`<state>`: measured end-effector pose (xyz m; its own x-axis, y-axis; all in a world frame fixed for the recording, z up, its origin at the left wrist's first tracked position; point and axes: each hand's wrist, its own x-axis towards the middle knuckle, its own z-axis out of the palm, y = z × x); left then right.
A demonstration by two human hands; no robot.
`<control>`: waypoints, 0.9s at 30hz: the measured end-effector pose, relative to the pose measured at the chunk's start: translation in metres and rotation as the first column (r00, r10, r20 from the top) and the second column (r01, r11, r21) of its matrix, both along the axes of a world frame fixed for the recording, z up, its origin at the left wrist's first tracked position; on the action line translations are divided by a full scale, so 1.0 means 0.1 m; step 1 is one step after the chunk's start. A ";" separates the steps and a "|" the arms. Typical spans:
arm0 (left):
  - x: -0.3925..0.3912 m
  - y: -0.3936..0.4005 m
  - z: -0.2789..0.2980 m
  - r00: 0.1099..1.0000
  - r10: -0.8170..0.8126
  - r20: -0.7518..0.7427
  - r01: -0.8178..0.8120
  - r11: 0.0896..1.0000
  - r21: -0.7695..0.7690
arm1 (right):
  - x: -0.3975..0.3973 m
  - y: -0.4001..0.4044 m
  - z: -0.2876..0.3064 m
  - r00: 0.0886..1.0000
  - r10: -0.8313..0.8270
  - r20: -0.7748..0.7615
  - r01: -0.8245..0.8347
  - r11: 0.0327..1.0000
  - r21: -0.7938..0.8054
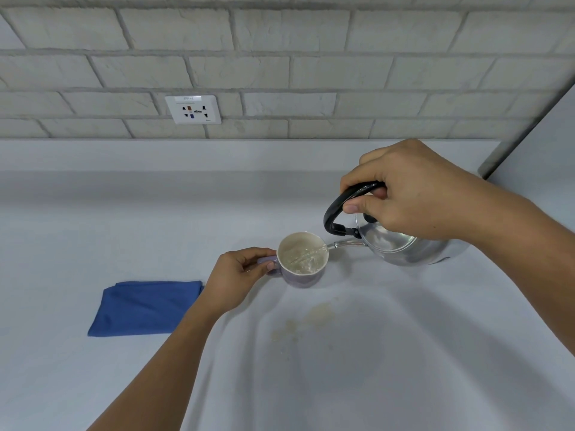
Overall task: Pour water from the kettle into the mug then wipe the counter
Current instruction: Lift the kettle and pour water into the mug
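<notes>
A pale lilac mug (303, 276) with a white inside stands on the white counter (404, 353). My left hand (236, 278) grips its handle on the left side. A shiny metal kettle (404, 247) is tilted to the left, its spout (345, 244) over the mug's right rim. Water streams from the spout into the mug, which holds water. My right hand (413, 188) is closed around the kettle's black handle (339, 206). A folded blue cloth (146, 307) lies flat on the counter to the left of my left arm.
A yellowish stain (306, 320) marks the counter just in front of the mug. A brick wall with a white power socket (193, 109) runs along the back. A grey side panel (535, 150) closes the counter at the right.
</notes>
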<state>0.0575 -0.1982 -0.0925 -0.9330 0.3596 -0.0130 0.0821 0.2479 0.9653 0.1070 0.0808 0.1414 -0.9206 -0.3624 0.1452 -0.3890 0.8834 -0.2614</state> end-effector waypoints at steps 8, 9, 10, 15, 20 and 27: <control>0.01 -0.01 0.03 1.000 0.007 0.002 -0.007 0.999 -0.034 | 0.03 0.07 -0.05 0.998 -0.057 -0.004 0.056 0.991 -0.125; 0.02 -0.01 0.04 1.000 0.004 -0.001 -0.004 0.999 -0.040 | 0.04 0.10 -0.07 0.997 -0.074 -0.001 0.073 0.984 -0.164; 0.02 -0.01 0.05 1.000 0.001 -0.003 -0.001 0.999 -0.045 | 0.06 0.13 -0.09 0.996 -0.091 0.003 0.090 0.976 -0.200; 0.03 -0.01 0.09 1.000 -0.018 -0.007 0.017 0.997 -0.071 | 0.13 0.28 -0.22 0.984 -0.172 0.051 0.178 0.909 -0.378; 0.04 0.00 0.12 1.000 -0.007 -0.008 0.006 0.995 -0.100 | 0.19 0.44 -0.39 0.965 -0.252 0.079 0.255 0.813 -0.523; 0.05 0.00 0.15 1.000 0.002 0.001 -0.002 0.992 -0.129 | 0.28 0.63 -0.63 0.965 -0.248 0.088 0.237 0.677 -0.697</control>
